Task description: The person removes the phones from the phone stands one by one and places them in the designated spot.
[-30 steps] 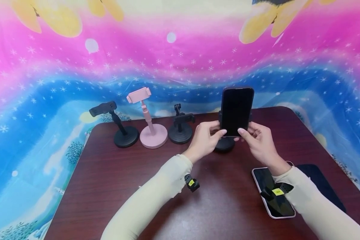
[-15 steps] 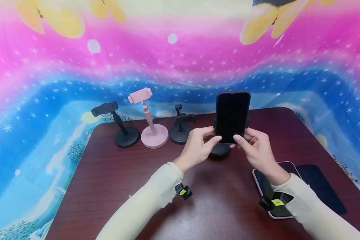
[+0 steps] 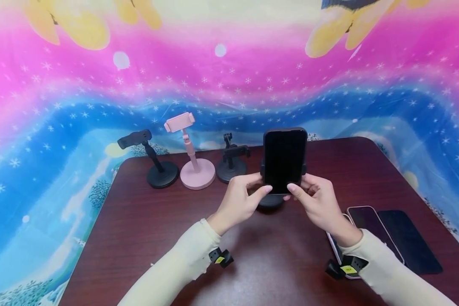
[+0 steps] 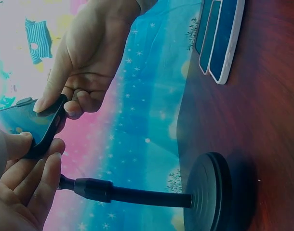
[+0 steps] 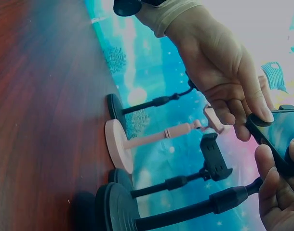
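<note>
A black smartphone [image 3: 284,161] stands upright in the clamp of a black phone stand [image 3: 270,201]. My left hand [image 3: 239,197] grips the phone's lower left corner, thumb on the screen and fingers behind. At the lower right corner my right hand [image 3: 317,202] pinches it the same way. Both wrist views show the stand's dark pole [image 4: 149,196] running from behind the phone to a round base [image 5: 119,209], close over the table with a dark shadow beside it. Most of the clamp is hidden behind the phone and fingers.
Along the table's back left stand a black phone stand [image 3: 162,174], a pink phone stand [image 3: 197,174] and another black one [image 3: 231,170]. Several phones, one a dark slab [image 3: 411,242], lie at the right, partly under my right forearm. A printed cloth [image 3: 229,76] hangs behind.
Both hands have moved left and nearer to me, bringing the smartphone and its stand along. The grip on the phone's lower corners is unchanged. More of the phones at the right now shows.
</note>
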`<act>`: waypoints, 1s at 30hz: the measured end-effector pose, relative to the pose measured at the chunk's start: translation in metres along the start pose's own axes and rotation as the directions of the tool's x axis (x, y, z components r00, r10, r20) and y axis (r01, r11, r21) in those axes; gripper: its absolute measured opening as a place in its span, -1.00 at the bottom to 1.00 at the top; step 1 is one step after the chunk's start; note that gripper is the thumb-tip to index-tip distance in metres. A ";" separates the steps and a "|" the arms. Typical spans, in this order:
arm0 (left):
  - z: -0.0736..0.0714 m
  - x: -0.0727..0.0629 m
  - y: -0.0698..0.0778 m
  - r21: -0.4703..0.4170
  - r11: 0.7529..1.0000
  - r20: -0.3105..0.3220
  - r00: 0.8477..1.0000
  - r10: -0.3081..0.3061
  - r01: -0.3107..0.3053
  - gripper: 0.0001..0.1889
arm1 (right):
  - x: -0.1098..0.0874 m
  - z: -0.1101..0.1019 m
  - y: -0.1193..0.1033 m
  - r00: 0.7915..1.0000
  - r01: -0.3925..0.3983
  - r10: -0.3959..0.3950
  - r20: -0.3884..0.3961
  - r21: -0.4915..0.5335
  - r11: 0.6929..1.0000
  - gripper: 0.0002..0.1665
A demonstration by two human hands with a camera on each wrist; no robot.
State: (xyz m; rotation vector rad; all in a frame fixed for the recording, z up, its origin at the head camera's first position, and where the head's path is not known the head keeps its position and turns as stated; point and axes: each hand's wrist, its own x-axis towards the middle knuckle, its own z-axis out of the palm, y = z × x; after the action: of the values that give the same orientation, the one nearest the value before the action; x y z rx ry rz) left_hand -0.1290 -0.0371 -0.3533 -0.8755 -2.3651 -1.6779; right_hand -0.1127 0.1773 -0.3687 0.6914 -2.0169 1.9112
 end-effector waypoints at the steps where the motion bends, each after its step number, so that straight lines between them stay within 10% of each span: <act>1: -0.001 -0.002 0.000 0.001 1.000 -0.002 1.000 0.001 -0.001 -0.72 | -0.001 0.002 0.000 1.000 -0.001 0.001 0.004 0.000 1.000 -0.68; 30: -0.030 -0.056 -0.007 -0.005 1.000 -0.026 1.000 -0.016 0.016 -0.74 | -0.022 0.045 0.003 0.992 -0.065 0.064 0.106 0.006 0.998 -0.70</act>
State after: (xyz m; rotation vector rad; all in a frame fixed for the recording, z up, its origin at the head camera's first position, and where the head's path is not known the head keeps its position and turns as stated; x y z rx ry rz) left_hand -0.0933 -0.0868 -0.3700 -0.8329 -2.3587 -1.6905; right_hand -0.0906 0.1358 -0.3866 0.7541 -2.1200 1.9592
